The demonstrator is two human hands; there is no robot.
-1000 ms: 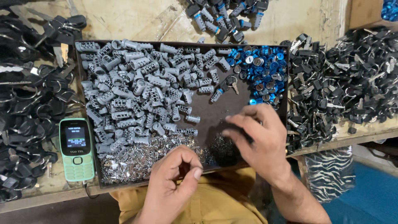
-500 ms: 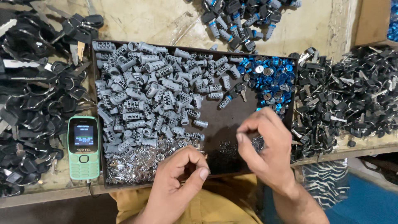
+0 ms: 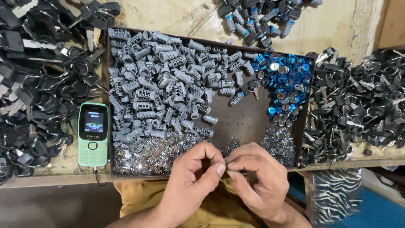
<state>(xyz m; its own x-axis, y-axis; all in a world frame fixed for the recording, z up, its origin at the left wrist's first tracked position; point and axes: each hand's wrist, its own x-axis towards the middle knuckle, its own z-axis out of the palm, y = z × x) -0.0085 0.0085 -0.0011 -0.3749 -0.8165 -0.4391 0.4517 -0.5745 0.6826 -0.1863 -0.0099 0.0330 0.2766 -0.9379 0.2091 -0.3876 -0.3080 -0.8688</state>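
Where the worn, pale surface (image 3: 337,29) fills the view, a dark shallow tray (image 3: 240,120) sits at its middle, reaching from the far side to the near edge. Left of the tray, a big heap of black-headed keys (image 3: 38,84) on rings. Right of it, a second heap of black keys (image 3: 363,101), just as dense. Inside the tray, grey lock cylinders (image 3: 164,88) are piled over the left and far part. Blue round caps (image 3: 287,84) bunch in the far right corner. Small silvery metal pieces (image 3: 147,152) lie along the near left edge, with a smaller mound of silvery clips (image 3: 278,145) near right. Far beyond the tray, a cluster of dark cylinders with blue tips (image 3: 257,19). A mint-green keypad phone (image 3: 93,134) lies flat on the surface, just beside the tray's left wall, screen lit.

At the near edge, both hands meet over the tray rim. Left hand (image 3: 192,181): fingers curled, thumb and forefinger pinched together. Right hand (image 3: 257,177): likewise pinched, fingertips touching those of the left. Something tiny appears held between them; too small to tell what. Mustard-yellow cloth (image 3: 139,196) shows beneath the wrists.
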